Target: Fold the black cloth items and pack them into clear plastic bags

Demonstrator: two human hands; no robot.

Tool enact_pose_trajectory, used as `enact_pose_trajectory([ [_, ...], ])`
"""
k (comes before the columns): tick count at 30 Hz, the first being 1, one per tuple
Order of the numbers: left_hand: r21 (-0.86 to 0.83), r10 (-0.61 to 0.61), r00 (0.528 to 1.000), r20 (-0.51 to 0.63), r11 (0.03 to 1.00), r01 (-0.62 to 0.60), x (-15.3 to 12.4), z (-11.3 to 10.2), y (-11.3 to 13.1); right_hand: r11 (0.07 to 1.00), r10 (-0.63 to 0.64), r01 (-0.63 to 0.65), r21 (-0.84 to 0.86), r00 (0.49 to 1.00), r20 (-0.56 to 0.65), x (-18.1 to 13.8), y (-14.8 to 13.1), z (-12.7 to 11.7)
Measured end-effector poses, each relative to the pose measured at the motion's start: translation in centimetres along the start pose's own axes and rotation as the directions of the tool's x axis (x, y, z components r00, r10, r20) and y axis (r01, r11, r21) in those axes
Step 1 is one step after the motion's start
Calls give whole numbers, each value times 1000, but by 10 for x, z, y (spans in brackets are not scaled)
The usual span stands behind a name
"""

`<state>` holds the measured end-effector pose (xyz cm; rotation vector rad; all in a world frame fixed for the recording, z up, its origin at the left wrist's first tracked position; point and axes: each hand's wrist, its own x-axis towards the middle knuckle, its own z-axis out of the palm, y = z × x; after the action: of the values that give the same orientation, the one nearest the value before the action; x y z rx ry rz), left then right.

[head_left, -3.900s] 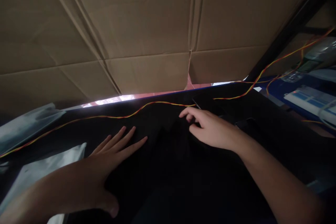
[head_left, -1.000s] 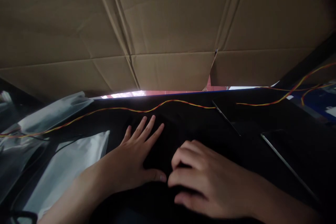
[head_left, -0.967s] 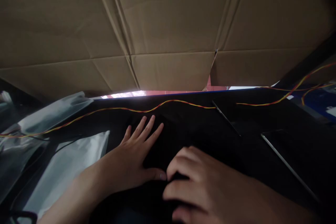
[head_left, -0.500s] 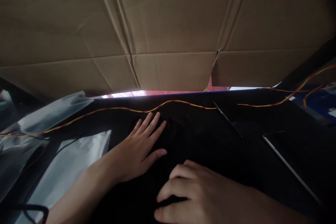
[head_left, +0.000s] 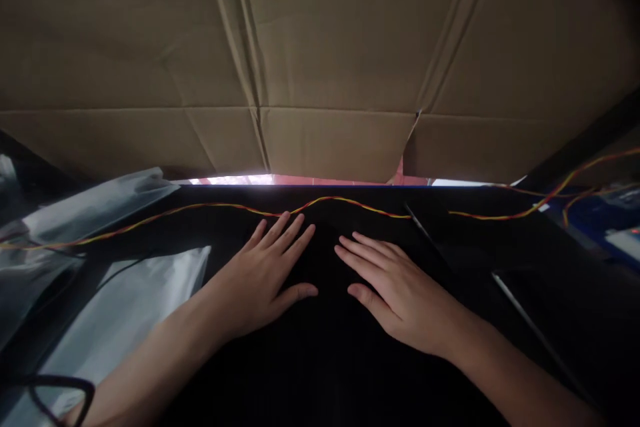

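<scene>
My left hand (head_left: 265,273) lies flat, palm down, on black cloth or a black surface (head_left: 320,353), its fingers spread. Its fingertips reach close to a twisted red and yellow wire (head_left: 175,212) that runs across the back. My right hand (head_left: 395,287) rests opposite, also palm down with fingers stretched out and pointing toward the left hand. A gap separates the two hands. Neither hand holds anything. It is too dark to tell whether a separate cloth lies under them.
Clear plastic bags (head_left: 150,300) lie at the left, with a black cable (head_left: 60,383) near the front. Two dark flat objects, one with a pale edge (head_left: 530,323), lie at the right. A cardboard sheet (head_left: 335,47) rises behind, and something blue (head_left: 590,227) sits at far right.
My right hand has moved forward from near the front and flattened, its curled fingers now stretched out. My left hand stays in place. The view has shifted slightly.
</scene>
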<state>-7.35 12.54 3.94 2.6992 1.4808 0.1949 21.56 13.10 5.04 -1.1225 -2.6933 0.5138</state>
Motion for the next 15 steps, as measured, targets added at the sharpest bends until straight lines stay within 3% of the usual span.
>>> enact_pose_trajectory([
  [4,-8,49,993,-110,999,-50,4,0,2,997,43,-42,-66,999,12,-2,9,2],
  [10,-51,23,999,30,998,-22,-2,15,1,996,87,-84,-38,994,65,-5,17,9],
  [13,-32,33,998,52,999,-31,-1,11,0,998,60,-60,-8,998,-13,-3,18,3],
  [15,-10,32,999,25,999,-32,3,4,0,999,39,-39,5,990,-135,0,19,-3],
])
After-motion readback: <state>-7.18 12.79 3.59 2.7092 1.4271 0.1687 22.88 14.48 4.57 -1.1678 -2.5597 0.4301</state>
